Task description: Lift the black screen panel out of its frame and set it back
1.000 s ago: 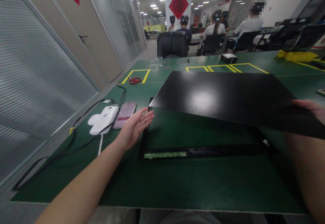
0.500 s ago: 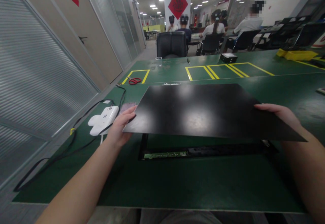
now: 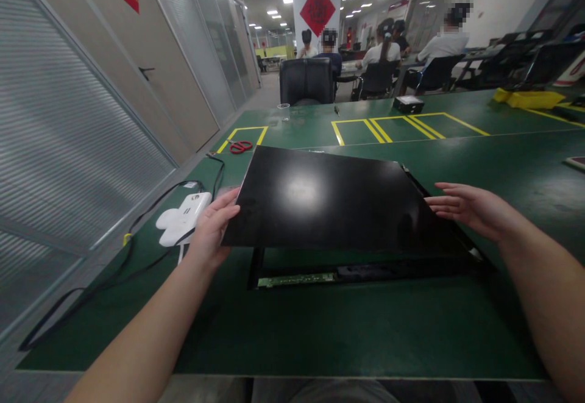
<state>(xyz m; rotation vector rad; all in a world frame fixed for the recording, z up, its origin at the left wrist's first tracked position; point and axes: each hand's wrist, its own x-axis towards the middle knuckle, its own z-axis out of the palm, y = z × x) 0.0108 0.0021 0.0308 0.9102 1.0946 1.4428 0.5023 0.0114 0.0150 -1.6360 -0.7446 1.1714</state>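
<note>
A glossy black flat panel [image 3: 329,208] slants over the green table [image 3: 320,330], its left side raised and its right side lower. My left hand [image 3: 216,223] grips the left edge, thumb on top and the other fingers partly hidden underneath. At the right edge my right hand [image 3: 470,208] is open with fingers stretched out; whether its fingertips touch the panel I cannot tell. Below the panel lies a thin black frame [image 3: 388,271], mostly covered, with a green circuit board strip [image 3: 297,280] along its front side. The frame's right side shows past the panel.
On the left are a white power strip [image 3: 194,211], a black cable [image 3: 137,269] and red-handled scissors [image 3: 241,147]. Farther back stand a clear cup [image 3: 284,111], a small black box [image 3: 408,105] and a yellow tray [image 3: 532,99]. Several people sit beyond the table.
The panel's right side has dropped toward the frame and the panel now tilts. My right hand has let go of its edge and opened. My left hand still holds on.
</note>
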